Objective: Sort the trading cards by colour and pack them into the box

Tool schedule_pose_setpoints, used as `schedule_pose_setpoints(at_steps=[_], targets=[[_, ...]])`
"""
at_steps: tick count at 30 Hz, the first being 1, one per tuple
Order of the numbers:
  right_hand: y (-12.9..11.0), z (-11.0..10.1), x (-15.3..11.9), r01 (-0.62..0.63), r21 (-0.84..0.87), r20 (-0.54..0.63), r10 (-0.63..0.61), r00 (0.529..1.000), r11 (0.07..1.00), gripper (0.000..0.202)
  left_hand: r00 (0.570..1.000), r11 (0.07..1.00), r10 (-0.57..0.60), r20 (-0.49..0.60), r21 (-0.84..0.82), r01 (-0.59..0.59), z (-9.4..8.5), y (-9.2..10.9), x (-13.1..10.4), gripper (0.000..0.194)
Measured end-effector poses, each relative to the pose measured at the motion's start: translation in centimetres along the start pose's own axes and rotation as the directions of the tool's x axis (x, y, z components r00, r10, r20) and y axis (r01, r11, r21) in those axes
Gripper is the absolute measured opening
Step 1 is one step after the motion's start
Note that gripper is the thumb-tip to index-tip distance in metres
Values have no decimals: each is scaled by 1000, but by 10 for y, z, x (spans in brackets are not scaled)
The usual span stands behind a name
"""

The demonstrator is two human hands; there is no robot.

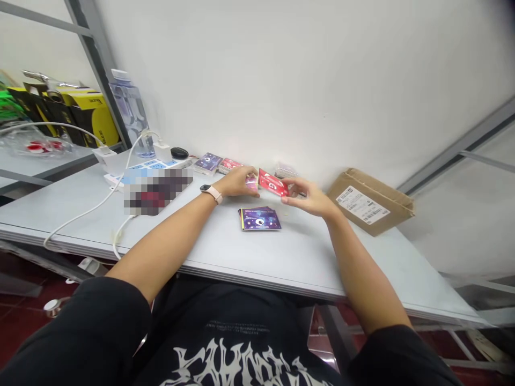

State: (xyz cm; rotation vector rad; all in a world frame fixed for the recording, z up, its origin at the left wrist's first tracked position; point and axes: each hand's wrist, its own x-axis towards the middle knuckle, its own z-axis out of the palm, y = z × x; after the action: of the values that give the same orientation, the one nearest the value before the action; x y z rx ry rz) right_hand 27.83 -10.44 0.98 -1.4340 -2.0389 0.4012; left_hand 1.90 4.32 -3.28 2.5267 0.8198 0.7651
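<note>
My right hand [308,197] pinches the edge of a red card [272,184], raised and tilted above the table. Just left of it, my left hand [239,182] curls round a pink card or small stack [251,183]. Below both hands, a small pile of cards with a purple-blue one on top [260,219] lies on the table. Behind my left hand are a stack with a dark blue top card [208,162] and a red-topped stack [230,164]. Another stack [286,170], partly hidden by the red card, stands near the wall.
A cardboard box [370,201] leans at the right by the wall. On the left are a power strip [139,172], white cables, a black mouse [179,153] and a water bottle [131,110]. The table's front edge [257,279] runs before my body.
</note>
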Motion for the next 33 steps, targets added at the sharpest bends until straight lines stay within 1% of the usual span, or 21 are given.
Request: schedule_pose_setpoints(at_steps=[2, 3, 4, 6, 8, 12, 16, 20, 23, 28, 33], targets=[[7, 0, 1, 3, -76, -164, -15, 986, 997, 63, 1000, 1000, -10, -5, 4, 10, 0, 0, 0, 73], [11, 0, 2, -6, -126, -225, -22, 974, 992, 64, 1000, 1000, -9, -5, 1, 10, 0, 0, -1, 75], [14, 1, 3, -21, -175, -269, -27, 963, 984, 65, 1000, 1000, -8, -4, -3, 8, 0, -1, -1, 76], [21, 2, 4, -48, -253, -311, -34, 950, 966, 63, 1000, 1000, -5, -3, -11, 5, 0, -2, -1, 79], [25, 2, 3, -61, -312, -309, -41, 950, 948, 61, 1000, 1000, -10, -5, -10, 10, 1, -3, -2, 81], [26, 0, 2, -29, -369, -245, -68, 967, 929, 60, 1000, 1000, -20, -20, -3, 20, 2, -4, -1, 82], [21, -2, 1, 22, -338, -142, -74, 987, 941, 59, 1000, 1000, -23, -15, 19, 23, 2, -3, -1, 81], [17, 0, 1, 45, -290, -83, -72, 994, 956, 61, 999, 999, 26, 39, 18, -26, 1, 1, -2, 81], [18, 3, 1, 65, -244, -73, -86, 994, 968, 59, 997, 999, 53, 61, 7, -53, 0, 5, -3, 82], [17, 11, 5, 111, -153, -108, -128, 986, 982, 57, 992, 996, 91, 83, -7, -91, 1, 8, -3, 81], [13, 17, 6, 119, -117, -122, -134, 984, 986, 57, 991, 994, 107, 86, -10, -106, 2, 12, -3, 81]])
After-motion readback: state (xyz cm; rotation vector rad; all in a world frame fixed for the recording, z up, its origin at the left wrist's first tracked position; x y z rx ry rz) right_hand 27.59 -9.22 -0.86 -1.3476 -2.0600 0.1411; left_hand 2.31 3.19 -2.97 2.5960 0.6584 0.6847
